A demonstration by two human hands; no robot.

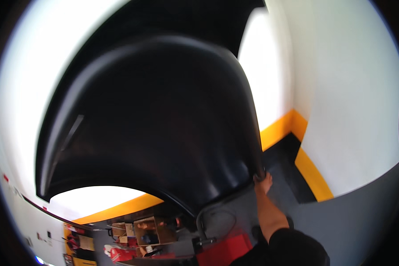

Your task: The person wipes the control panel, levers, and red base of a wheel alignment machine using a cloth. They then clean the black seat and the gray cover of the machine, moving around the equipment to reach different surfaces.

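Observation:
A large, glossy black car body panel (155, 119) fills the middle of the head view, with a rounded upper edge and a curved cut-out along its lower left. At the panel's lower right corner, my right hand (264, 182) is closed on the edge. The fingers are partly hidden and slightly blurred. My right forearm reaches up to it from a black sleeve. My left hand is not in view.
White walls with a yellow band (312, 173) stand behind and to the right. Below the panel are a red surface (224, 250), a dark curved tube (200, 224) and an open cardboard box (166, 232) with mixed items. Grey floor (359, 199) lies at right.

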